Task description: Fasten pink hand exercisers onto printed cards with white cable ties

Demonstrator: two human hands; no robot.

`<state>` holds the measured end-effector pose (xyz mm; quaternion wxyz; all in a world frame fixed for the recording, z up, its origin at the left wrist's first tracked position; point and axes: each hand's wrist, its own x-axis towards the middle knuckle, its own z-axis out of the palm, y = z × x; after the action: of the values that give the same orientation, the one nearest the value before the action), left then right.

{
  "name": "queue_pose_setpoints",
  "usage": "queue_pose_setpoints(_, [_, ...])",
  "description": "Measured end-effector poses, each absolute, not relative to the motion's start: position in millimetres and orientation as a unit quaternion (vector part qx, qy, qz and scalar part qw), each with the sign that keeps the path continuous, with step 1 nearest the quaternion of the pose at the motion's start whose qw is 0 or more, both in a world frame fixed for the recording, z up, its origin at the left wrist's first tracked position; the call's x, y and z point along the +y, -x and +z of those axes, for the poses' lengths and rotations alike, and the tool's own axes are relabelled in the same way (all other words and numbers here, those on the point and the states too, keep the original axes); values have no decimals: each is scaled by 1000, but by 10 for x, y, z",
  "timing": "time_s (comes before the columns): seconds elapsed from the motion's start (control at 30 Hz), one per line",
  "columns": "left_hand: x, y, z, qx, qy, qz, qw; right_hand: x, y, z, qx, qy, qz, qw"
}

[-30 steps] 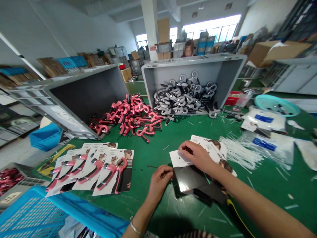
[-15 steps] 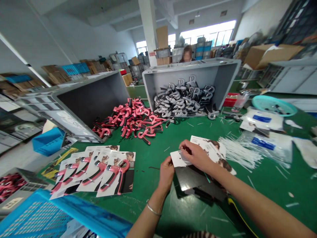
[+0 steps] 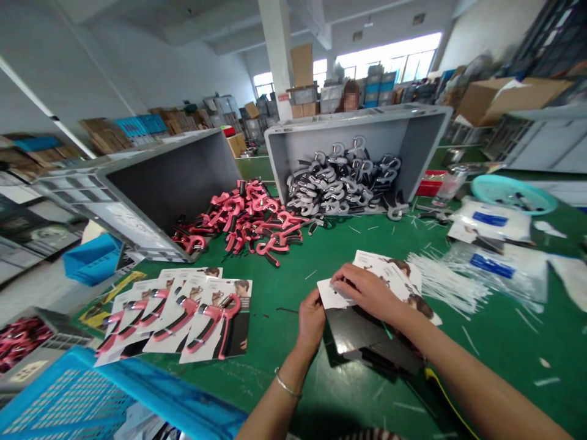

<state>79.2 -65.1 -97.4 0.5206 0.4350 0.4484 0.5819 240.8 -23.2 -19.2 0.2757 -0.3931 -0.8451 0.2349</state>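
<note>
My right hand (image 3: 364,292) presses down with bent fingers on the top printed card (image 3: 331,297) of a stack of cards (image 3: 389,272) lying on the green table (image 3: 293,269). My left hand (image 3: 311,319) is closed on the left edge of that card. A glossy black card (image 3: 355,333) lies under both hands. To the left lie several finished cards with pink hand grippers fastened on them (image 3: 202,321).
A heap of pink hand grippers (image 3: 250,220) spills from a tipped grey bin (image 3: 137,183); grey hand grippers (image 3: 339,180) fill a second tipped bin (image 3: 413,140). White cable ties (image 3: 443,281) and plastic bags (image 3: 498,266) lie right. A blue crate (image 3: 68,403) is near left. A person (image 3: 351,95) sits behind.
My left hand moved up from the black card to the left edge of the top card. My right hand stayed on the card.
</note>
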Motion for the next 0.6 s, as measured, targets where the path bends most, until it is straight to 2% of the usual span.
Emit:
queue_pose_setpoints(0.47, [-633, -770, -968, 412, -385, 590, 579, -258, -2449, -157, -884, 352, 196, 237])
queue_pose_setpoints(0.6, [-646, -713, -923, 354, -309, 607, 641, -298, -2392, -154, -894, 348, 161, 232])
